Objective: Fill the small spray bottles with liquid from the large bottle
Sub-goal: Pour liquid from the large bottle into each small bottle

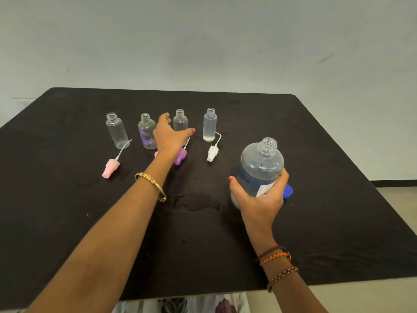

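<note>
Four small spray bottles stand uncapped in a row on the black table [316, 136], each with its spray head lying in front of it.

Right hand [259, 197]: fingers and thumb are curled round the lower body of the large bottle [261, 168], which is upright on the table with an open neck. It looks roughly half full of clear liquid. Its blue cap [288, 191] lies just behind the fingertips.

Left hand [169, 136]: fingers are spread wide and hold nothing. It reaches out between the second bottle [147, 132] and the third bottle [180, 122]; the thumb tip points past the third toward the fourth bottle [209, 125].

Fill state:
- Fourth bottle, beyond the left thumb: a shallow layer of liquid at the bottom, or so it appears.
- Third and second: appear empty; the second shows a purple tint inside, cause unclear.
- First bottle [116, 131], farthest from the left fingers: appears empty.

Judgement: early stage. All caps are off, and at most one bottle has been started. Left to do: pour into all four. A dark wet-looking patch [194, 201] lies between the forearms, possibly spillage.

Spray heads: pink spray head [110, 168], purple spray head [180, 156], white spray head [212, 152]. One more is mostly hidden under the left wrist.
</note>
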